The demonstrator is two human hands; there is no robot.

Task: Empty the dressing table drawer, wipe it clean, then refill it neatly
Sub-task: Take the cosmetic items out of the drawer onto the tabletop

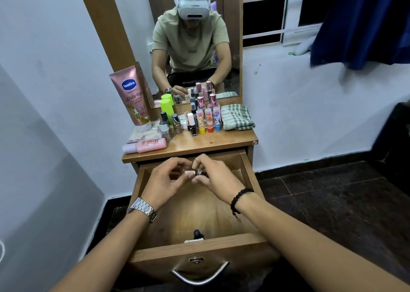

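A small cosmetic item (199,173), probably light, rigid and slick, is being pinched between both hands over the open drawer (248,169); its ends look the best hold. Its long axis appears to be lying left-right, mostly hidden. The left hand (168,178) and right hand (213,176) are curling round it. Bottles are crowding the tabletop (221,143) beyond.

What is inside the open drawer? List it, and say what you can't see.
Inside the drawer: a small dark-topped item at the front wall, and a small item pinched by the left hand and right hand. The hands cover the floor beneath them.
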